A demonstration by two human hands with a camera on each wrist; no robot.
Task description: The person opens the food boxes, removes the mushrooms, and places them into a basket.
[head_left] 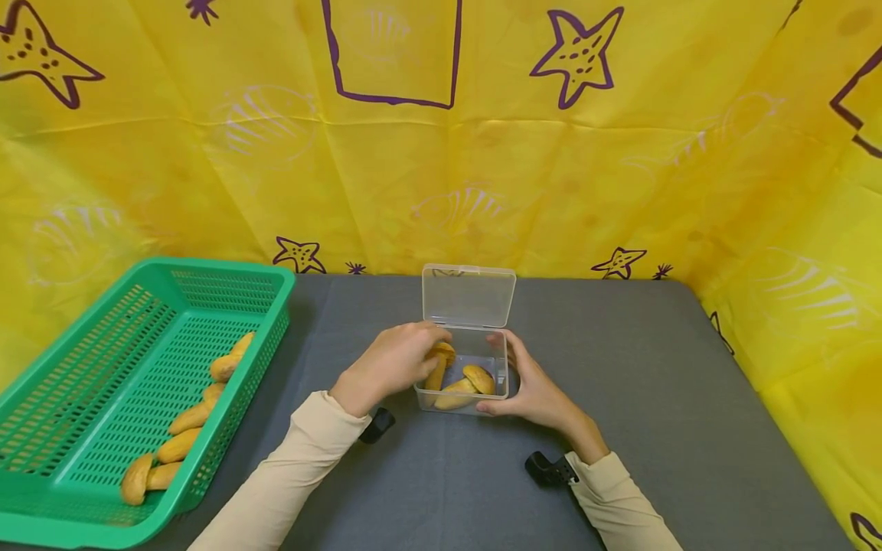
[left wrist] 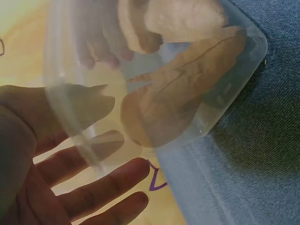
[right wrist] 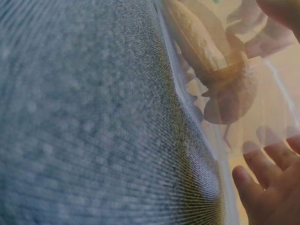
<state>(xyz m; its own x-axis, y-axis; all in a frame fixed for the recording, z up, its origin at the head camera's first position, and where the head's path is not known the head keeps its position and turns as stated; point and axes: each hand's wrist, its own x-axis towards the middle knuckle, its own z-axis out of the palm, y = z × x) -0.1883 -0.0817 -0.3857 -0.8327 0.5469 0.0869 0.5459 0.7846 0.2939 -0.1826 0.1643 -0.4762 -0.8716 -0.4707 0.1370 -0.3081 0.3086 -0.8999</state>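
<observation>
A clear plastic box (head_left: 463, 407) has its hinged lid (head_left: 468, 297) raised at the back. Two tan mushrooms lie inside: the left mushroom (head_left: 436, 376) points lengthwise, and the right mushroom (head_left: 478, 379) lies aslant near the front wall. My left hand (head_left: 396, 360) reaches over the box's left rim beside the left mushroom. In the left wrist view its fingers (left wrist: 112, 183) are spread, short of the mushroom cap (left wrist: 154, 117). My right hand (head_left: 534, 390) holds the box's right side, thumb at the front corner and fingers (right wrist: 262, 168) round the far part.
A green slotted basket (head_left: 279, 306) stands at the left, with several mushrooms (head_left: 189, 418) along its right side. Grey cloth (head_left: 654, 398) covers the table. A yellow patterned sheet (head_left: 496, 168) hangs behind and at the right.
</observation>
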